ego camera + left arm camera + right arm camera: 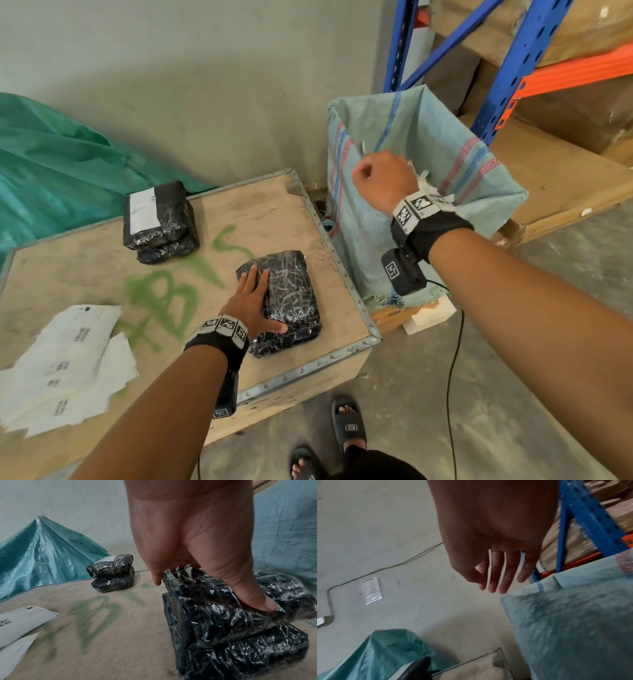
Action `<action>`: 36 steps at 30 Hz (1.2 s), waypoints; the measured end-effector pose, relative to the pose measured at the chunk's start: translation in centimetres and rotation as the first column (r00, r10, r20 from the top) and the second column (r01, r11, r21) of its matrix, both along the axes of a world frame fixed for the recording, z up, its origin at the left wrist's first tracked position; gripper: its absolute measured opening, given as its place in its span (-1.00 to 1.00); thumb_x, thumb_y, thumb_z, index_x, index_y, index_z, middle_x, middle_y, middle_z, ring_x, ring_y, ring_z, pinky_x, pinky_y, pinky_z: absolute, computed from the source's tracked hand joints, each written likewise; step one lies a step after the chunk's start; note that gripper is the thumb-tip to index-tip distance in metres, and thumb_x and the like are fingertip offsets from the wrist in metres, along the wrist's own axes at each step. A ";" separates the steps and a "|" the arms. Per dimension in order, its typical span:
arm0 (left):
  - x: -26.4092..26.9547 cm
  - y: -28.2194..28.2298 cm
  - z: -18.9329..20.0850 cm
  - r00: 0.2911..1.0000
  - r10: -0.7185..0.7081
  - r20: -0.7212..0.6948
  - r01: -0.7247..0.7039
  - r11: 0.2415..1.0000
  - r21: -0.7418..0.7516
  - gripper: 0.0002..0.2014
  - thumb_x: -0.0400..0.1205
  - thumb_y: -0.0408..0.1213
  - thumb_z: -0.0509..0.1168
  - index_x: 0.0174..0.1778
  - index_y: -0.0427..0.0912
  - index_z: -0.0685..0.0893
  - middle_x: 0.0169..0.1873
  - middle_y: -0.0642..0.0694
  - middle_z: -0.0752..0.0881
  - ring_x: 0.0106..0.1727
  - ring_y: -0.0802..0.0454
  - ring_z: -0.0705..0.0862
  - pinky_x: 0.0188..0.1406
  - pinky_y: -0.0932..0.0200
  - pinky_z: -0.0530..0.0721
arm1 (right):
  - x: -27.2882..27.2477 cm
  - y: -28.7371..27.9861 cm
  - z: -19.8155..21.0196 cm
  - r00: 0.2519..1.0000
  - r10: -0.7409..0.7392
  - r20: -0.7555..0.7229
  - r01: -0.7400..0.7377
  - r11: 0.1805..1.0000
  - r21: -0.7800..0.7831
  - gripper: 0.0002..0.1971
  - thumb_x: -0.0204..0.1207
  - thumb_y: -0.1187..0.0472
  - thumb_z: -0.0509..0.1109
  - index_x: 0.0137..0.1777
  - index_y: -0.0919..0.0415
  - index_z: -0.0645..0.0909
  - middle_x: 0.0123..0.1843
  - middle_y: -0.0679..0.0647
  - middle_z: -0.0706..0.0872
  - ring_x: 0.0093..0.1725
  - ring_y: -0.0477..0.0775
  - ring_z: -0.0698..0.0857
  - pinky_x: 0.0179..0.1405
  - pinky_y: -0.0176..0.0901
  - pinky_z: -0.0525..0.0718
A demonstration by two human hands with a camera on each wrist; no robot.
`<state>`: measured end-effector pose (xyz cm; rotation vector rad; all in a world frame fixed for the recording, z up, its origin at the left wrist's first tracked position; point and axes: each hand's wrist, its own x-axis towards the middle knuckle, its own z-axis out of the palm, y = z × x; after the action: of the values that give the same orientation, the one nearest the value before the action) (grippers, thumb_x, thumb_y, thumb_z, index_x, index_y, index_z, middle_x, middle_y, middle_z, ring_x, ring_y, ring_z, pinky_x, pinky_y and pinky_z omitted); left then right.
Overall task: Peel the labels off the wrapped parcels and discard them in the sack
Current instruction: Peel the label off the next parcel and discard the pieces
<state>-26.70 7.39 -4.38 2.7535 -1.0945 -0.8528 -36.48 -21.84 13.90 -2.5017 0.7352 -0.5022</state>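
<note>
Head view: near stack of two black wrapped parcels [284,301] on the surface [239,222], top face bare, no label seen. Left hand [255,301] lies flat on it, fingers straight. Far stack [159,221], also two parcels; one white label [144,209] is on its top parcel. Right hand [383,178] is over the sack [428,212] mouth; white paper scraps show inside the sack, count not readable. Loose white sheets [65,366] lie at the surface's left edge, several, overlapping.

Left wrist view: thumb and fingers pressed on the upper near parcel [231,601]; second parcel under it. Far stack [111,573] with its label [106,559] uppermost.

Right wrist view: right hand [496,563] empty, fingers straight and loosely spread above the sack rim [539,588].

Judgement: near stack's top done, its label probably dropped in the sack. At least one label left. Undersides hidden; cannot tell more.
</note>
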 end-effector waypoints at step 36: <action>23.4 15.8 14.4 0.758 0.651 -0.044 -0.621 0.701 -0.351 -0.22 0.58 0.19 0.43 0.66 -0.10 0.39 0.54 -0.15 0.54 0.53 -0.11 0.52 0.49 0.00 0.43 | 31.3 24.8 -4.1 0.754 0.550 -0.359 -0.477 0.834 0.277 -0.34 0.57 0.04 0.37 0.65 0.14 0.32 0.60 0.16 0.48 0.49 0.24 0.54 0.46 -0.01 0.51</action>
<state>-3.28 23.19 10.07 2.5721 -0.1844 -0.3931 -5.20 2.93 9.84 -2.5206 0.1769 0.3102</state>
